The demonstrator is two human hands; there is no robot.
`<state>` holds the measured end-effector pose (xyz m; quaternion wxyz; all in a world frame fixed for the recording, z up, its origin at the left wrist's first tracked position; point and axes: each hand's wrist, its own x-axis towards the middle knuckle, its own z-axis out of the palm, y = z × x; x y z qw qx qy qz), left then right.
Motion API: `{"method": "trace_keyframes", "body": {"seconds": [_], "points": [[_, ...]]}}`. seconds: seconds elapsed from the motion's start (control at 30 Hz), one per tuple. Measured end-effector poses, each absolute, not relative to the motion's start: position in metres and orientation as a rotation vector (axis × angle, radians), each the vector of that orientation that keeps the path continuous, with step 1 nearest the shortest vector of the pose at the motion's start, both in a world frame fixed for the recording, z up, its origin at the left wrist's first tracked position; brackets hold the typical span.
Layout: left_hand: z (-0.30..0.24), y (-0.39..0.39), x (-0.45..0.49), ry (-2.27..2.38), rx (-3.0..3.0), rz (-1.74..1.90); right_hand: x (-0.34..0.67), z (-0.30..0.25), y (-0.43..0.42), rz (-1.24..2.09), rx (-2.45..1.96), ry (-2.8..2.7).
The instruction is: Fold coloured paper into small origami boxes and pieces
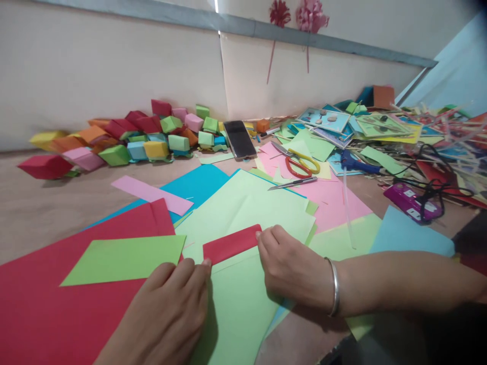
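Note:
A small folded red paper strip (231, 243) lies on a light green sheet (247, 208) in front of me. My left hand (167, 314) rests palm down at the strip's left end, fingers pressed together with a fingertip on its corner. My right hand (292, 268), a metal bangle on its wrist, is curled with its fingers pressing the strip's right end. A large red sheet (45, 304) with a green rectangle (125, 258) on it lies under my left hand's side.
Pink, blue and green sheets spread across the table. Scissors with red and yellow handles (300, 163) and a cutter blade (292, 183) lie behind them. A phone (239, 139) sits by a row of folded coloured paper boxes (122, 139) along the wall. A blue glue gun (353, 163) and craft clutter fill the right.

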<state>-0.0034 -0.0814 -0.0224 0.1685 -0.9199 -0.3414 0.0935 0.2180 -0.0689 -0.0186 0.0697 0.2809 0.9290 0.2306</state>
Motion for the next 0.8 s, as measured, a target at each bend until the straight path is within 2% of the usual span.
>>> {"method": "trace_keyframes", "body": {"seconds": [0.17, 0.43, 0.7, 0.8], "points": [[-0.026, -0.086, -0.007, -1.042, -2.636, 0.329, 0.218, -0.017, -0.069, 0.656, 0.833, 2.79], [-0.021, -0.06, 0.004, -0.847, -2.387, -0.298, 0.213, -0.017, -0.069, 0.686, 0.841, 2.747], [-0.03, -0.049, 0.001, -0.906, -2.554, -0.258, 0.217, -0.024, -0.071, 0.704, 0.899, 2.729], [-0.031, -0.049, -0.001, -0.923, -2.578, -0.26, 0.226, -0.022, -0.069, 0.556, 0.971, 2.786]]}}
